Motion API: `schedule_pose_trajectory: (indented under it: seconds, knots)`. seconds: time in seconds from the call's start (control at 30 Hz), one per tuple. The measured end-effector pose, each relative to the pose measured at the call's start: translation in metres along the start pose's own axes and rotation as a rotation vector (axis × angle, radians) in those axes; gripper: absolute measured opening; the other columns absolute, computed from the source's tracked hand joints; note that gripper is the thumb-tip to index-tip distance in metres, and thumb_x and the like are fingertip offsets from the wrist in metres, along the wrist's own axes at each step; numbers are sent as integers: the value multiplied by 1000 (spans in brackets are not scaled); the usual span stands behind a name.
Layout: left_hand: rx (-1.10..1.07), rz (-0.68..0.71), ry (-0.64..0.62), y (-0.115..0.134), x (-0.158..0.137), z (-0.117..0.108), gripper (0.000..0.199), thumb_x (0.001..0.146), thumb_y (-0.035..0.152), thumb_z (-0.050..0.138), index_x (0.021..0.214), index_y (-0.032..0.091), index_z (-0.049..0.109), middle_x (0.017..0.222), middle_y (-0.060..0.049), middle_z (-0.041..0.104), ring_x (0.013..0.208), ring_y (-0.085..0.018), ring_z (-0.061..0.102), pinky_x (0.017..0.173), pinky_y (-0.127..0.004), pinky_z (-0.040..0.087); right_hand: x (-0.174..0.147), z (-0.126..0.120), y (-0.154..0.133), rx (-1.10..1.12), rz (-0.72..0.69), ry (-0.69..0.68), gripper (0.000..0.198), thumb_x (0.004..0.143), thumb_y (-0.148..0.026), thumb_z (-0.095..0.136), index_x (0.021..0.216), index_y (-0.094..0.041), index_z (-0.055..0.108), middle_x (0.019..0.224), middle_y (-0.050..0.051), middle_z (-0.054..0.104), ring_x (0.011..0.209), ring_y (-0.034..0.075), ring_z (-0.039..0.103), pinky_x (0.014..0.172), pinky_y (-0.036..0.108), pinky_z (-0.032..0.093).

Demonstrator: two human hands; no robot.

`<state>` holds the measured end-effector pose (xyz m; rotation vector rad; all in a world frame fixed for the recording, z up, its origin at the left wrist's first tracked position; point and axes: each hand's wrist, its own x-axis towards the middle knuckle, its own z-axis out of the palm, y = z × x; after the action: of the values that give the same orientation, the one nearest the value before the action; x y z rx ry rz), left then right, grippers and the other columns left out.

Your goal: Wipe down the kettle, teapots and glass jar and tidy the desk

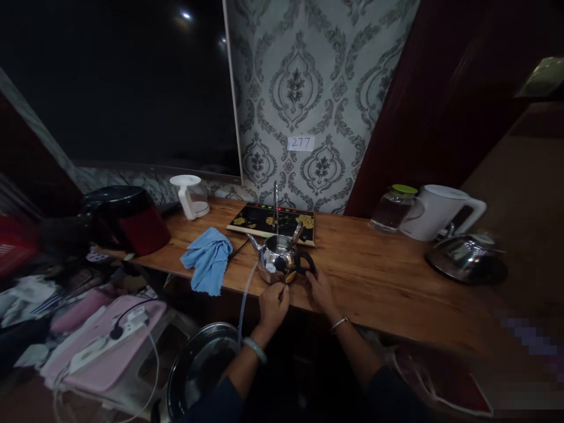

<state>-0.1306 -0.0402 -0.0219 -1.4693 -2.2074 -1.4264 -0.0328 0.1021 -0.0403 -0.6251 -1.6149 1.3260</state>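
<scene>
A shiny metal kettle (pixel 278 261) stands near the front edge of the wooden counter, its spout to the left and its black handle to the right. Its lid (pixel 298 234) looks tipped up at the right of the opening. My right hand (pixel 322 292) has its fingers at the lower end of the handle. Close against the kettle's front, my left hand (pixel 273 304) is closed; what its fingers hold, if anything, is hidden. Behind the kettle, a thin curved metal faucet (pixel 276 202) rises by a black panel with gold flowers (pixel 247 218).
A blue cloth (pixel 208 258) hangs over the counter edge. A clear tube (pixel 245 305) runs down towards a dark round pot (pixel 200 358). At right stand a lidded glass jug (pixel 390 211), a white pitcher (pixel 434 211) and another metal kettle (pixel 469 258). A power strip (pixel 106 346) lies at lower left.
</scene>
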Motion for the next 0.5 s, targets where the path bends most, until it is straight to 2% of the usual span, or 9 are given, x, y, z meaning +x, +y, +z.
schedule_pose_trajectory:
  seconds: [0.13,0.23,0.5]
  knots:
    - [-4,5,22,0,-1,0,31,93,28,47,67,22,62,64,-4,66,61,-16,59,60,-26,37,-1,3,0,76,65,16,27,86,-42,59,104,-23,64,89,5,72,69,20,65,63,35,55]
    - [0,20,36,1,-1,-1,31,94,26,47,66,22,61,62,-3,64,59,-15,59,59,-26,36,-2,4,-1,126,121,37,27,84,-44,61,102,-24,65,84,4,72,65,20,63,60,35,54]
    - [15,35,51,4,0,-3,29,91,21,48,63,22,57,58,-1,60,55,-14,55,57,-26,32,-2,5,-5,173,146,52,32,83,-51,65,99,-24,63,71,1,68,56,18,60,50,31,49]
